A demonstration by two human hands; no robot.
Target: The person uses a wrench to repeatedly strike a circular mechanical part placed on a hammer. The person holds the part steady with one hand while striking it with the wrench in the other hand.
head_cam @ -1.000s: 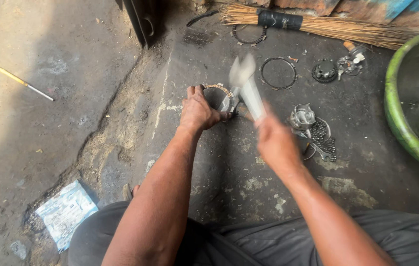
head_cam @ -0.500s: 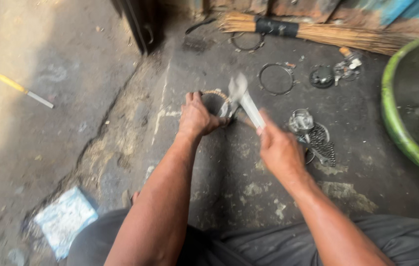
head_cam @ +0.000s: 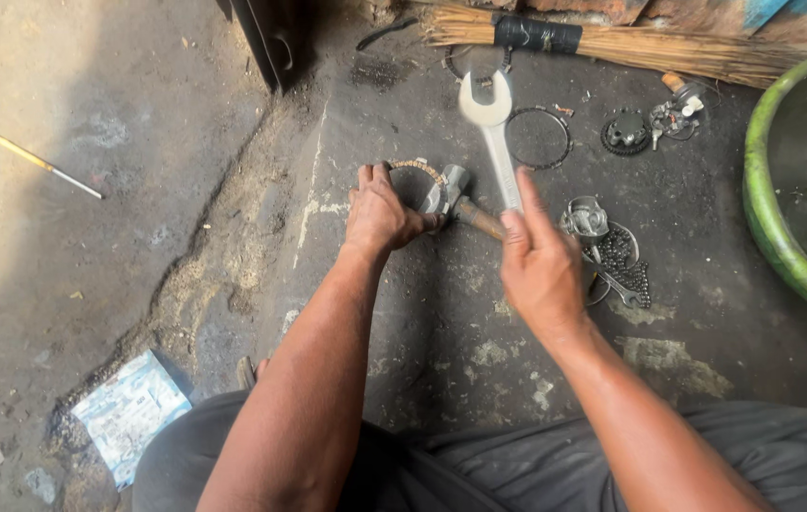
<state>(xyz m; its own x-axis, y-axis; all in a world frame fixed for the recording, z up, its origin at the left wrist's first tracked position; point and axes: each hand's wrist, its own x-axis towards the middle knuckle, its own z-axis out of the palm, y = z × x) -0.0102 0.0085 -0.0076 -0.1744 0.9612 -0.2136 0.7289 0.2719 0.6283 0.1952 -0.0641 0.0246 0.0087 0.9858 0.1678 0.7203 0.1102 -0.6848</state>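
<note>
My left hand (head_cam: pixel 380 210) presses down on a round metal part (head_cam: pixel 419 180) with a toothed rim that lies on the oily concrete floor; a hammer head with a wooden handle (head_cam: pixel 460 204) rests against it. My right hand (head_cam: pixel 541 265) grips the shaft of a large silver open-ended wrench (head_cam: pixel 492 133), raised above the part with its jaw pointing away from me.
A green basin (head_cam: pixel 782 218) stands at the right. A broom (head_cam: pixel 612 43) lies along the back. Metal rings (head_cam: pixel 538 138), a sprocket (head_cam: pixel 625 133), a chain and small parts (head_cam: pixel 612 251) are scattered right of my hands. A screwdriver (head_cam: pixel 41 163) and a plastic packet (head_cam: pixel 128 412) lie left.
The wrench has swung back up in my right hand after being lower over the part. My left hand stays on the round part. The view has shifted slightly.
</note>
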